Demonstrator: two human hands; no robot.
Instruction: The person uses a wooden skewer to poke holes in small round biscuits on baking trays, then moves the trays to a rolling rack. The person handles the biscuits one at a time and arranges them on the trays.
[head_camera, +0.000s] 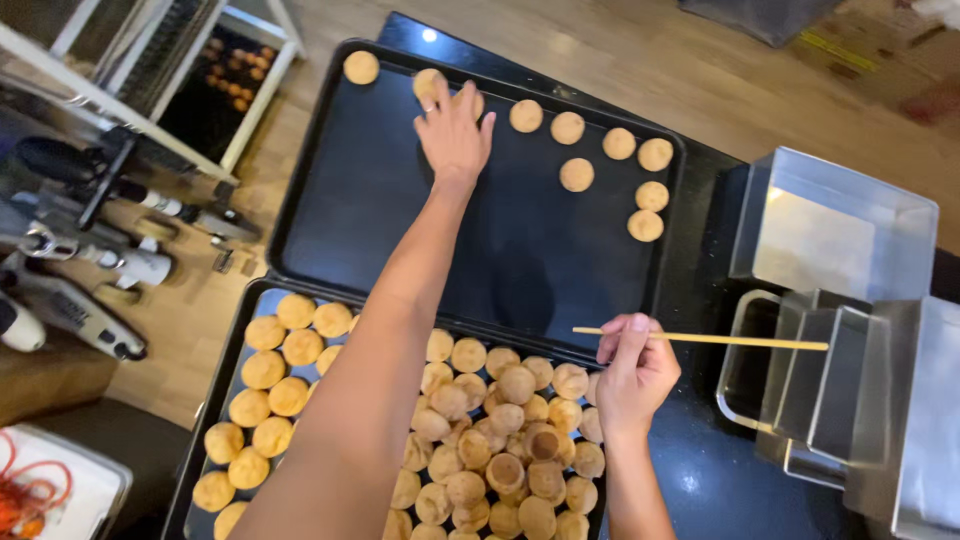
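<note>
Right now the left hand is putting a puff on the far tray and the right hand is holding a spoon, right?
Not quite. The right hand holds a thin wooden stick, not a spoon; the head view shows it. The left hand is indeed on a puff on the far tray.

Bright overhead light, glare on the dark tray (500, 250), wide-angle edge distortion.

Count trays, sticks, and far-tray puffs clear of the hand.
trays: 2, far tray and near tray
stick: 1
puffs clear of the left hand: 8
Total: 11
</note>
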